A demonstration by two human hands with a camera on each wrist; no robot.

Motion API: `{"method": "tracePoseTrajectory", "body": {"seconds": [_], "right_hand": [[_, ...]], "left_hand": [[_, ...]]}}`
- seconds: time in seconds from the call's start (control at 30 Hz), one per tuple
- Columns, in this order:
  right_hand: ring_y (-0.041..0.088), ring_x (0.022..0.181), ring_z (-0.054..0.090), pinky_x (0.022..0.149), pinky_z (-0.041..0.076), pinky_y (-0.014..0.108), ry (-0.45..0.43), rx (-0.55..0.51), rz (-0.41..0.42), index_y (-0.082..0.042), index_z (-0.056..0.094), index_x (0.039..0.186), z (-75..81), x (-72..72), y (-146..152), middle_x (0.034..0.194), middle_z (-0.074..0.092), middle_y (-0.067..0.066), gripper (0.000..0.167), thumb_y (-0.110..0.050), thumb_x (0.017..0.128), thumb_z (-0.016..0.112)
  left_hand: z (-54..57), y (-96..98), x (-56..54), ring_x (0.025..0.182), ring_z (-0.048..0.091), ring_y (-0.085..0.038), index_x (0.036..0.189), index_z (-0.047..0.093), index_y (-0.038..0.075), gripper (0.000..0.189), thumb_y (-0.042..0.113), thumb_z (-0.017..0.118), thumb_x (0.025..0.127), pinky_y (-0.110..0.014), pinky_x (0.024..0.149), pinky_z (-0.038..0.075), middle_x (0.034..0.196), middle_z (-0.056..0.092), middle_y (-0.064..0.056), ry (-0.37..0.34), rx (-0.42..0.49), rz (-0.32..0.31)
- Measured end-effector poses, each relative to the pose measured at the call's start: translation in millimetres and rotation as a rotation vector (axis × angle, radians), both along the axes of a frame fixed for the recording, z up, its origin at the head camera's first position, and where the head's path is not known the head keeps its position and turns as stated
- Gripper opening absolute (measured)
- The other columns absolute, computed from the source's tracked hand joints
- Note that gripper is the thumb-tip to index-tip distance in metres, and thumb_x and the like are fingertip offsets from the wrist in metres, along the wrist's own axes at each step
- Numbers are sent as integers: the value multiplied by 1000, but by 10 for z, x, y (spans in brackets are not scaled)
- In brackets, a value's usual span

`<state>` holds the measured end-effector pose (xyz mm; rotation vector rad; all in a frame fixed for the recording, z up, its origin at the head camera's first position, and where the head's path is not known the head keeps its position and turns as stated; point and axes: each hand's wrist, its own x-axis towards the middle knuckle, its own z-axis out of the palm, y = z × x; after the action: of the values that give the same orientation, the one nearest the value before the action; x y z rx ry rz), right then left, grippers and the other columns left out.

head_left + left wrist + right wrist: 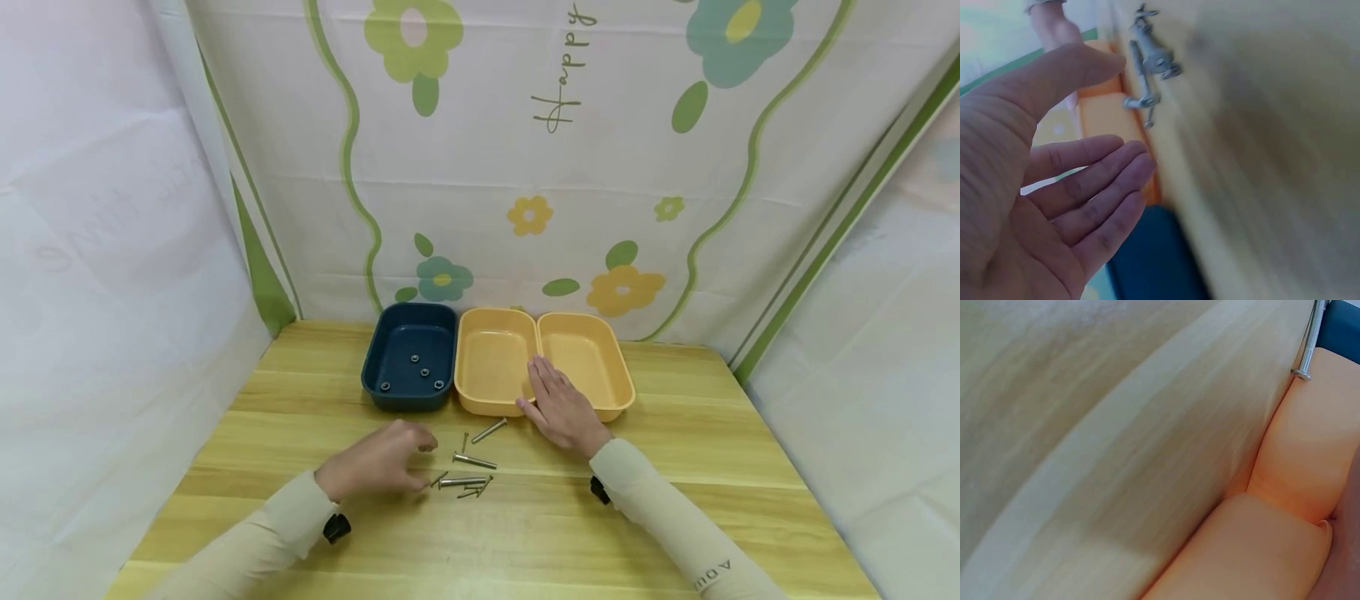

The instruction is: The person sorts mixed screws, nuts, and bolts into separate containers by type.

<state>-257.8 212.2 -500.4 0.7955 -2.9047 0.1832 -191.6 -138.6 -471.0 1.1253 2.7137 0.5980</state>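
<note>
My left hand [378, 460] hovers just left of a loose group of metal bolts and screws on the table, its fingers loosely bent and thumb apart. Nothing lies between them in the left wrist view, where a thick bolt [1159, 59] shows beyond the thumb. The group includes long bolts [475, 461] and several thin screws [465, 442]. My right hand [564, 410], fingers straight, lies over the adjoining rims of the middle yellow tray [487, 407] and the right yellow tray [617, 408]. Whether it presses on them, I cannot tell.
A dark blue tray [408, 402] stands at the left of the row, with several small nuts [424, 372] inside. The three trays sit side by side near the back of the wooden table [525, 542]. Patterned cloth [465, 158] hangs behind and on both sides.
</note>
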Motion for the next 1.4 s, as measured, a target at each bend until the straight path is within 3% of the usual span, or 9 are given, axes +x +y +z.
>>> {"method": "tracePoseTrajectory", "body": {"seconds": [0.13,0.23,0.4,0.77,1.13,1.4], "right_hand": [[37,163,21,131,28,52,2,12,-1,6,19,165,-12,-1,1,175,19,24,78,-51,114,34],[37,164,21,131,28,52,3,18,-5,5,18,166,-14,-1,1,175,19,24,78,-51,114,33],[38,163,22,131,28,52,8,8,0,6,19,165,-3,2,-1,174,21,25,77,-49,114,35],[37,164,20,132,26,52,0,8,-3,5,18,166,-18,-10,-4,175,20,24,78,-50,114,34],[36,164,18,133,24,51,-16,14,-9,4,16,166,-9,-9,0,175,18,23,77,-50,114,33],[36,165,18,133,24,51,-20,13,-14,4,16,167,-26,-16,-1,175,19,23,78,-51,114,32]], "left_hand": [[-92,42,9,79,59,-8,106,76,4,36,24,91,80,-21,70,54,96,73,-3,-20,15,-15],[-146,67,4,71,48,-3,97,73,8,28,22,90,80,-18,63,45,84,66,-1,-25,26,-25],[-218,87,-36,72,47,-3,90,70,11,23,20,89,81,-18,62,43,79,62,1,-36,28,-31],[-272,101,-146,73,54,-2,88,72,13,11,9,81,84,-19,67,51,81,65,9,-61,19,-29],[-241,143,-256,64,50,1,77,67,18,20,3,79,82,-18,60,45,72,62,7,-128,5,-67],[-260,142,-289,61,46,1,73,64,21,25,6,81,82,-17,56,39,68,59,5,-125,0,-101]]}}
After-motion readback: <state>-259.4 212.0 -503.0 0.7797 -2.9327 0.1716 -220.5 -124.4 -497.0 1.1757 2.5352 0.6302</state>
